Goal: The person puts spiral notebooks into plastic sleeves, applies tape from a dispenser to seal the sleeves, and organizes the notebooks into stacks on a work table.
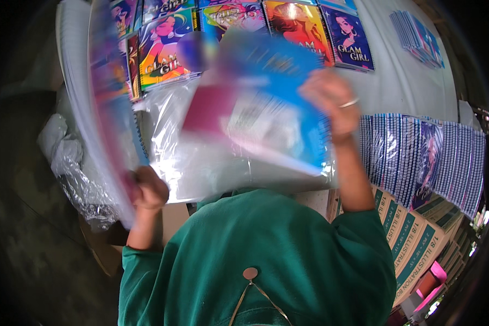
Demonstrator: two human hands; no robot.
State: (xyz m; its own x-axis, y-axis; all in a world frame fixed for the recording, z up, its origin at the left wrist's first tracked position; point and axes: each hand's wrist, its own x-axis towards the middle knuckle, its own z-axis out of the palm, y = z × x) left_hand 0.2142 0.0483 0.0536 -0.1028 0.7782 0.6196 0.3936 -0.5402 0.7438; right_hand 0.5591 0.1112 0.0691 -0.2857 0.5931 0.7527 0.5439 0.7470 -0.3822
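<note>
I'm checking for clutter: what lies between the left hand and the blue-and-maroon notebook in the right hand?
In the head view, clear, shiny plastic shows between the left hand and the blurred blue-and-maroon notebook.

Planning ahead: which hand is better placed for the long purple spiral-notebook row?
Probably the right hand: nearer that row, though holding a blue spiral notebook; the left hand is farther.

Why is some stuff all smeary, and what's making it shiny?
In the head view, the blue notebook and the right fingers on it are smeared, probably from moving; also in the head view, white glare streaks the clear plastic, and the picture's corners are black. The light's source isn't clear.
</note>
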